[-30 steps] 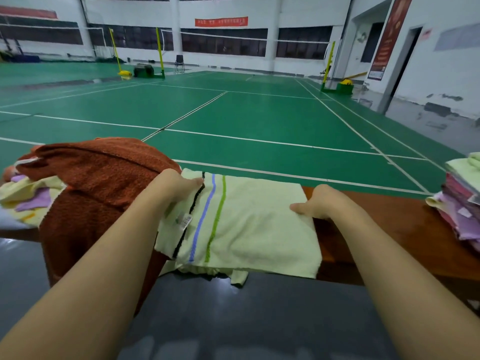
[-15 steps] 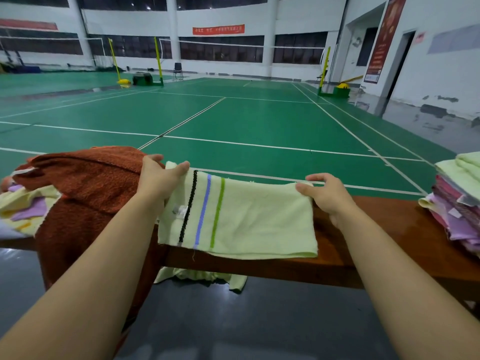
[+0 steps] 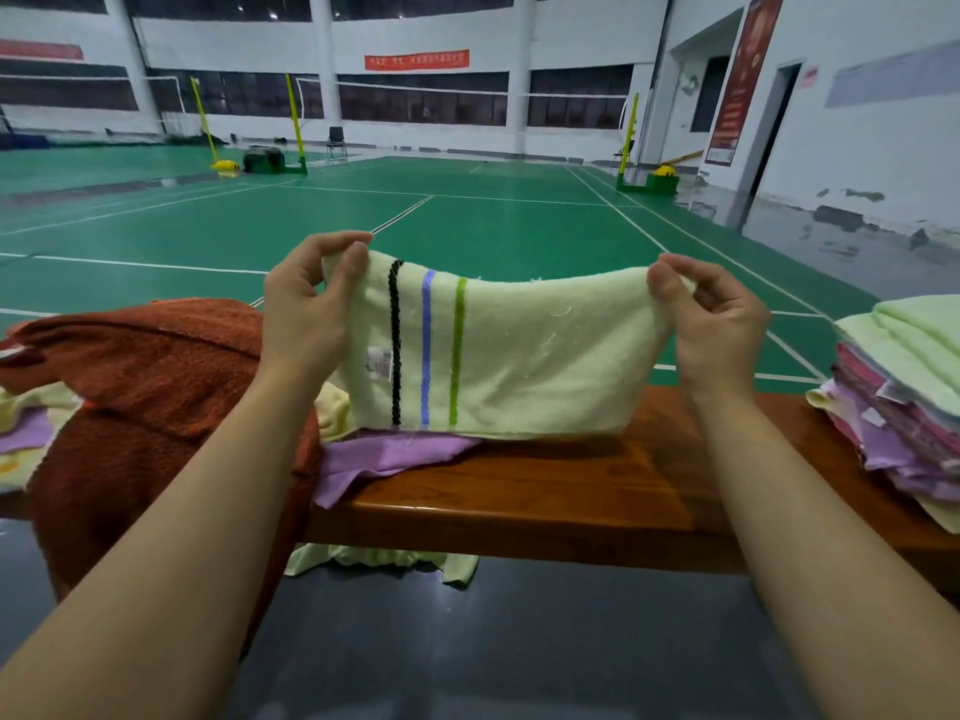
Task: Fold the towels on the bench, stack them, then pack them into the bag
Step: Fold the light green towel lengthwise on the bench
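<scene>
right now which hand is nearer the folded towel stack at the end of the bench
Right. The right hand pinches the striped towel's right top corner, just left of the folded towel stack. The left hand pinches the opposite corner, the towel's whole width farther away.

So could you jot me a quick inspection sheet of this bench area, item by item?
Surface: wooden bench, glossy, bare in the middle.
Job's things: striped pale-green towel held up over the bench; folded stack at the right end; no bag in view.
Clutter: rust-brown towel heaped at left, purple cloth beside it, a pale cloth hanging below the bench.
Hands: left hand and right hand each pinch a top corner.
Cables: nothing seen.
Surroundings: green badminton court, net posts, white walls.
</scene>
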A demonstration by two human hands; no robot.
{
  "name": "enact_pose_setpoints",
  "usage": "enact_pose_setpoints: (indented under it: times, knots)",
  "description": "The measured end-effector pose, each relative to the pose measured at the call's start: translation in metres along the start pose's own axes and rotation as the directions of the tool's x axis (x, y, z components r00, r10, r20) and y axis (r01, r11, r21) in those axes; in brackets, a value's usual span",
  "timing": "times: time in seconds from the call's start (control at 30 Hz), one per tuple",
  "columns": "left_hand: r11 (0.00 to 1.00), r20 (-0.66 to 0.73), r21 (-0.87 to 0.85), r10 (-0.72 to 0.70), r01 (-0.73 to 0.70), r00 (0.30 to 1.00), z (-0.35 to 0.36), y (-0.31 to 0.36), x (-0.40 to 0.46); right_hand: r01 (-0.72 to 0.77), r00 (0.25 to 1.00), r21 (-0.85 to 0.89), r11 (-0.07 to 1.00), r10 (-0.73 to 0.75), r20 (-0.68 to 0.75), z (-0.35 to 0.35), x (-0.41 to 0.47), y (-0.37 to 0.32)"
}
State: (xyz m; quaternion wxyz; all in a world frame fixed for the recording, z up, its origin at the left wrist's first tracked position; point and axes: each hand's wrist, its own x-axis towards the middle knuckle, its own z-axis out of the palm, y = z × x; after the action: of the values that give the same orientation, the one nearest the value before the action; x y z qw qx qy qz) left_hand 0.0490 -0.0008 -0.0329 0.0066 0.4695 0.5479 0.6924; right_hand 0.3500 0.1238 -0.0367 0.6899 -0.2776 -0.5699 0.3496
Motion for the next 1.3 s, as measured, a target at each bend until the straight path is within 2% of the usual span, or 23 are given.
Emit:
enact_pose_setpoints:
  times: [0.2, 0.33, 0.47, 0.53, 0.6, 0.67, 0.73, 0.8, 0.9, 0.93, 1.0, 1.03, 1.07, 1.1, 1.13, 1.2, 1.27, 1.3]
  knots:
    - [0.998, 0.084, -0.045, -0.039, 0.043, 0.996, 0.008, 0.017, 0.000, 0.006, 0.989, -0.076, 0.997, 0.005, 0.146, -0.020, 0.010, 0.000]
    - [0.991, 0.246, -0.052, -0.111, 0.127, 0.963, 0.013, 0.021, -0.005, 0.017, 0.976, -0.185, 0.983, 0.023, 0.216, -0.036, 0.017, 0.010]
    - [0.984, 0.381, -0.015, -0.157, 0.176, 0.911, 0.021, 0.024, -0.011, -0.040, 0.964, -0.197, 0.980, 0.090, 0.248, -0.047, 0.022, 0.017]
    - [0.981, 0.402, 0.004, -0.180, 0.195, 0.898, 0.025, 0.029, -0.009, -0.131, 0.947, -0.171, 0.976, 0.174, 0.270, -0.053, 0.029, 0.016]
    - [0.957, 0.415, -0.010, -0.260, 0.291, 0.872, 0.029, 0.033, -0.007, -0.272, 0.904, -0.188, 0.944, 0.318, 0.286, -0.061, 0.036, 0.014]
    - [0.918, 0.438, 0.080, -0.383, 0.389, 0.813, 0.035, 0.029, -0.010, -0.369, 0.847, -0.342, 0.864, 0.464, 0.259, -0.070, 0.037, 0.016]
    - [0.875, 0.448, 0.252, -0.484, 0.414, 0.751, 0.045, 0.010, -0.018, -0.368, 0.805, -0.526, 0.767, 0.546, 0.233, -0.076, 0.029, 0.027]
    - [0.822, 0.443, 0.422, -0.555, 0.383, 0.704, 0.057, -0.009, -0.032, -0.350, 0.770, -0.670, 0.655, 0.608, 0.192, -0.080, 0.018, 0.043]
    - [0.716, 0.422, 0.646, -0.625, 0.266, 0.657, 0.073, -0.020, -0.044, -0.370, 0.707, -0.760, 0.534, 0.693, 0.142, -0.086, 0.012, 0.055]
    - [0.653, 0.384, 0.731, -0.634, 0.198, 0.671, 0.076, -0.020, -0.042, -0.380, 0.696, -0.772, 0.510, 0.707, 0.125, -0.088, 0.014, 0.056]
    - [0.462, 0.273, 0.886, -0.595, 0.043, 0.756, 0.080, -0.014, -0.035, -0.398, 0.666, -0.801, 0.448, 0.741, 0.084, -0.090, 0.019, 0.055]
    - [0.409, 0.252, 0.913, -0.549, -0.008, 0.797, 0.083, -0.008, -0.031, -0.387, 0.648, -0.836, 0.390, 0.759, 0.054, -0.090, 0.021, 0.053]
    - [0.431, 0.280, 0.901, -0.506, -0.042, 0.816, 0.088, -0.003, -0.028, -0.357, 0.629, -0.878, 0.319, 0.777, 0.027, -0.088, 0.023, 0.050]
    - [0.509, 0.358, 0.857, -0.477, -0.079, 0.803, 0.095, 0.004, -0.028, -0.318, 0.610, -0.913, 0.256, 0.792, 0.009, -0.085, 0.024, 0.045]
    - [0.594, 0.464, 0.793, -0.452, -0.131, 0.762, 0.105, 0.010, -0.031, -0.273, 0.597, -0.936, 0.222, 0.802, 0.016, -0.082, 0.025, 0.040]
    - [0.666, 0.649, 0.701, -0.448, -0.255, 0.615, 0.128, 0.015, -0.049, -0.168, 0.587, -0.962, 0.215, 0.806, 0.078, -0.077, 0.025, 0.031]
    - [0.656, 0.726, 0.677, -0.519, -0.336, 0.450, 0.147, 0.008, -0.073, -0.119, 0.589, -0.967, 0.227, 0.800, 0.116, -0.077, 0.025, 0.028]
    - [0.625, 0.736, 0.676, -0.551, -0.389, 0.393, 0.154, 0.001, -0.085, -0.127, 0.599, -0.963, 0.237, 0.792, 0.116, -0.078, 0.025, 0.028]
